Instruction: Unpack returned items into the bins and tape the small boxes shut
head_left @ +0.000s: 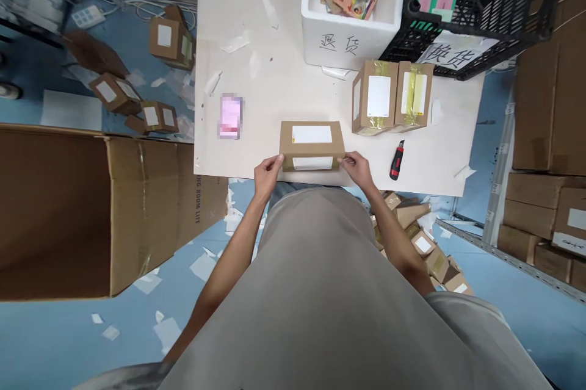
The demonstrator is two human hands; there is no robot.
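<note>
A small brown cardboard box [312, 147] with white labels on its top and near side sits at the front edge of the white table [256, 91]. My left hand [267, 174] grips its left near corner, fingers closed against the cardboard. At the opposite end, my right hand [356, 168] pinches the right near corner. To the right lies a red and black box cutter [397, 160]. Two more taped cardboard boxes [392, 97] with labels stand side by side behind it. A blurred pink rectangular item [231, 116] lies at the left of the table.
A white bin [352, 42] with small colourful boxes and a black crate [467, 18] stand at the back right. A large open carton [128, 213] is at the left. Cardboard boxes and paper scraps litter the blue floor [55, 341]; stacked cartons [531, 213] line the right.
</note>
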